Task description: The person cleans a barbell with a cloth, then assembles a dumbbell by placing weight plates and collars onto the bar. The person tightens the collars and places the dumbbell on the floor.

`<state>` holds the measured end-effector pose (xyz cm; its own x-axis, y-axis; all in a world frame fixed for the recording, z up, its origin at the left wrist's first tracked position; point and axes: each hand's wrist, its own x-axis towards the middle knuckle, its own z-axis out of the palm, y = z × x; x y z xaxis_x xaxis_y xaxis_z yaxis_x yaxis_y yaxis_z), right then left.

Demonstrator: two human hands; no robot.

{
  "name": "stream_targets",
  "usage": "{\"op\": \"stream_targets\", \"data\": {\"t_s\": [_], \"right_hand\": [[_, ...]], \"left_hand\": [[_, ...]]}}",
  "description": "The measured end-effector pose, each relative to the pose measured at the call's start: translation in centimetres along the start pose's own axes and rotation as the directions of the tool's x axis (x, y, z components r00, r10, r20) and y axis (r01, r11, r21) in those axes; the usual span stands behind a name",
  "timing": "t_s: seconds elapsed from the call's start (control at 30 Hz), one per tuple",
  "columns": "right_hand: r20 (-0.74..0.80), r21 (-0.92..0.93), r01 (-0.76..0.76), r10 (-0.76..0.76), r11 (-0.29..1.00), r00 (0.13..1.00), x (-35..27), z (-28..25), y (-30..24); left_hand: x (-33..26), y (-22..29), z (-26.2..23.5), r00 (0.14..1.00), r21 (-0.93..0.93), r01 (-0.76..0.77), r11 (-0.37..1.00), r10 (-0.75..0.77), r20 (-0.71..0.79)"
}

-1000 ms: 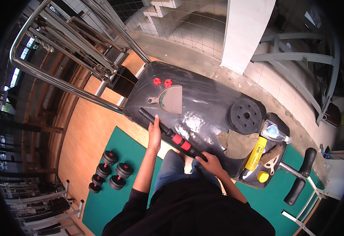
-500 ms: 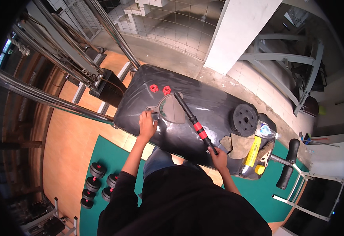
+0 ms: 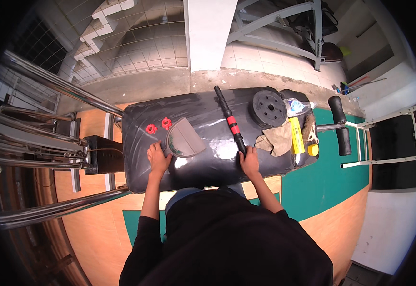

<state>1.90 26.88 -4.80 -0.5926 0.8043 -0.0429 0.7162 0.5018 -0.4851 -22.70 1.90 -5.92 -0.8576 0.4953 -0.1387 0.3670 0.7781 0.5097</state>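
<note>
My right hand (image 3: 249,162) is closed round the near end of a black dumbbell bar (image 3: 233,125) with red bands on its grip and a ridged far end. The bar tilts away from me over the black padded bench (image 3: 184,174). At the left, my left hand (image 3: 159,159) has its fingers curled at the handle of a grey dustpan (image 3: 187,138), a half-round pan lying on the bench; the hand partly hides the handle. Just beyond it lie two red star-shaped nuts, a left one (image 3: 151,129) and a right one (image 3: 166,123).
Right of the bar are a black weight plate (image 3: 269,108), a brown cloth (image 3: 278,139), a clear plastic bottle (image 3: 298,107), a yellow container (image 3: 297,136) and a yellow cap (image 3: 313,150). Chrome machine rails (image 3: 70,202) flank the bench's left end. Green matting (image 3: 327,186) covers floor at right.
My view has turned to the right, so the bench now lies nearly level across it. The left hand has moved up onto the dustpan's handle. The bar stays in my right hand.
</note>
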Motion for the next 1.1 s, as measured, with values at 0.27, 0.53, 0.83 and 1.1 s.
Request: {"op": "stream_targets", "data": {"t_s": [0.27,0.53,0.83,1.1], "right_hand": [[0.04,-0.129,-0.047,0.052,0.991,0.998,0.1,0.7,-0.4],[0.111,-0.145,-0.059,0.076,0.988,0.991,-0.1,0.7,-1.2],[0.113,0.146,-0.072,0.056,0.987,0.992,-0.7,0.8,0.1],[0.01,0.07,-0.186,0.186,0.98,0.983,-1.4,-4.9,4.6]], "left_hand": [[0.7,0.5,-0.7,0.997,0.008,-0.062,0.998,0.061,0.039],[0.5,1.4,-0.7,0.995,-0.032,-0.086,0.996,0.087,0.039],[-1.1,5.8,-0.6,0.96,-0.136,-0.255,0.957,0.234,-0.156],[-2.4,11.2,3.4,0.918,-0.265,-0.393,0.88,0.39,-0.069]]}}
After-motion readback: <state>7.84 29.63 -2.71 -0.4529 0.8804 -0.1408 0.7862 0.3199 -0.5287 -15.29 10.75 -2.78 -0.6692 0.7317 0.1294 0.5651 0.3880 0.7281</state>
